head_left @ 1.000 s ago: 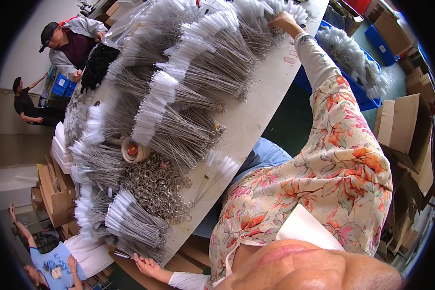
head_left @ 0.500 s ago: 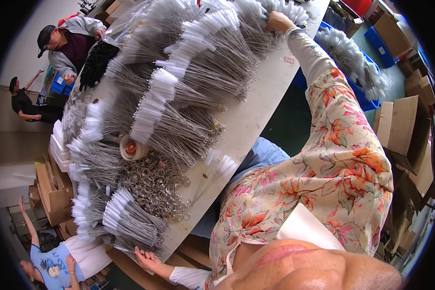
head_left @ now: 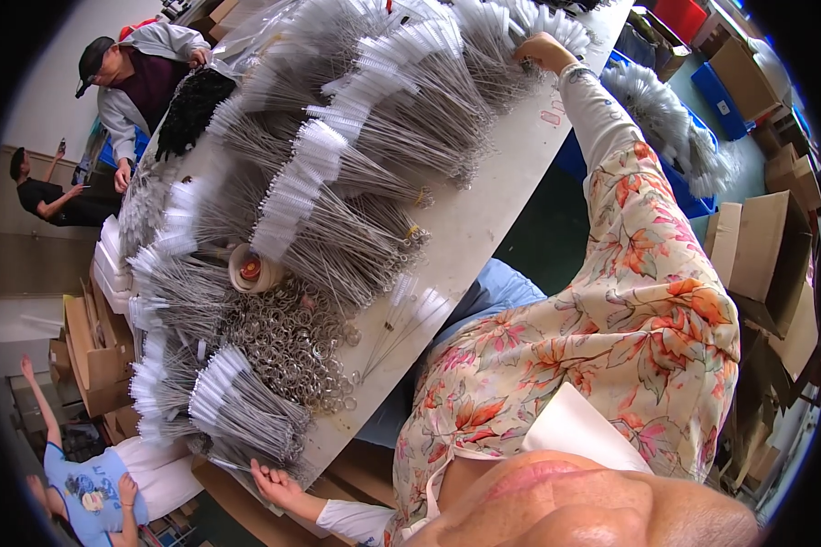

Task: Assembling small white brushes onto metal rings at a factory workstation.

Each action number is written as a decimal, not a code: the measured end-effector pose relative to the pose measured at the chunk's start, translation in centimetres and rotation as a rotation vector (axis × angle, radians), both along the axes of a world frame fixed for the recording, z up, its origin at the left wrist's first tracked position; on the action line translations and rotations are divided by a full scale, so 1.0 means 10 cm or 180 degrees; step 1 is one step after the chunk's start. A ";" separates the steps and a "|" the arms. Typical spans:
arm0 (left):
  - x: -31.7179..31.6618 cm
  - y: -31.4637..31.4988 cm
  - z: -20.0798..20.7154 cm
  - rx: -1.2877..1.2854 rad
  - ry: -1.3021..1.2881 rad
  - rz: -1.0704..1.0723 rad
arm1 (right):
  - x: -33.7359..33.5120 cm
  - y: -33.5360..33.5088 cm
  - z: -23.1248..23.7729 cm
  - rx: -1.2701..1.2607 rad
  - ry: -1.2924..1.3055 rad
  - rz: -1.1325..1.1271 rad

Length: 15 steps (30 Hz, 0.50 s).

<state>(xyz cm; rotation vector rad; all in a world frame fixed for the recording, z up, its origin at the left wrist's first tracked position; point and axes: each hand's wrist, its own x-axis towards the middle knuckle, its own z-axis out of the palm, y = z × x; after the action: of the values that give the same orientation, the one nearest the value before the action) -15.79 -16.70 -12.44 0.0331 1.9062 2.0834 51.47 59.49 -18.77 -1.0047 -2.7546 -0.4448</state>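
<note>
My right hand [head_left: 545,53] reaches to the far end of the table, its fingers closed among the wire stems of a cluster of white-bristled tube brushes [head_left: 564,32]. How many stems it grips is hidden. Low on the left, my left hand [head_left: 278,485] is at the table edge, palm partly up and fingers curled together. Its fingertips are beside a bundle of brushes [head_left: 251,406], and what they pinch is too small to make out. Long rows of brushes [head_left: 310,173] with looped wire ends fill the table between my hands.
A heap of metal rings [head_left: 287,351] and a white roll [head_left: 248,270] lie among the brushes. A few single brushes [head_left: 410,319] rest near the edge of the table [head_left: 511,182]. A blue crate of brushes [head_left: 670,128] and cardboard boxes [head_left: 766,246] stand right. Other people work at left.
My right hand has shifted slightly right and down in the picture, still among the brushes. My left hand has barely moved. At the left, a person's arms have changed position.
</note>
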 end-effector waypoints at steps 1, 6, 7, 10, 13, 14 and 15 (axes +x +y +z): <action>0.01 -0.06 0.02 -0.0029 0.0055 0.0041 | -0.12 -0.04 0.02 -0.0391 0.0115 -0.0645; 0.03 -0.15 0.09 0.0033 0.0137 0.0060 | -0.38 -0.64 0.45 -0.1859 0.3079 -0.1742; 0.03 -0.10 0.07 0.0087 0.0116 -0.0008 | -0.33 -0.56 0.48 -0.1945 0.3009 -0.2204; 0.09 0.03 0.03 0.0066 0.0086 -0.0039 | -0.41 -0.45 0.53 -0.1273 0.3650 -0.3947; 0.10 -0.05 0.04 0.0102 0.0152 0.0083 | -0.84 -0.66 0.94 -0.0291 0.4044 -0.2813; 0.08 0.00 0.08 0.0113 0.0145 0.0059 | -0.87 -0.81 1.14 0.0387 0.4235 -0.2227; 0.08 -0.05 0.12 0.0210 0.0258 0.0048 | -0.92 -0.77 1.33 0.0465 0.4369 -0.1874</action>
<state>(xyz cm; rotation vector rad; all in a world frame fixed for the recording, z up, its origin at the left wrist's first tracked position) -15.03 -17.17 -11.20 0.1200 1.8882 2.1858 42.26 51.77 -5.47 -1.3355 -1.1980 0.0373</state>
